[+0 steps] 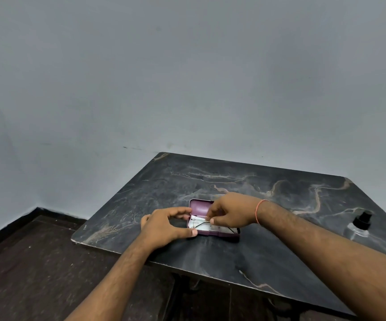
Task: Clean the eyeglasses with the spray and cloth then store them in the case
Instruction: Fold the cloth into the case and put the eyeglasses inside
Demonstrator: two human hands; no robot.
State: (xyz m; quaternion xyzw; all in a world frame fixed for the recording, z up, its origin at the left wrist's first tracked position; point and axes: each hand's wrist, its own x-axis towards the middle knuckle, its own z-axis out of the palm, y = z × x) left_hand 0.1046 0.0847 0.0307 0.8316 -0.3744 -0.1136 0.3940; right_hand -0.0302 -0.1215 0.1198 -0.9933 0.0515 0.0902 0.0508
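A purple eyeglass case lies open in the middle of the dark marble table, its lid raised at the back. Thin wire-framed eyeglasses lie in the case on a white cloth. My right hand reaches over the case from the right, its thumb and fingers pinched on the glasses' frame. My left hand grips the case's left end, thumb on the front edge and fingers at the back. A clear spray bottle with a black cap stands at the table's right edge.
A grey wall rises behind the table. Dark floor shows to the left and below the table's front edge. An orange thread circles my right wrist.
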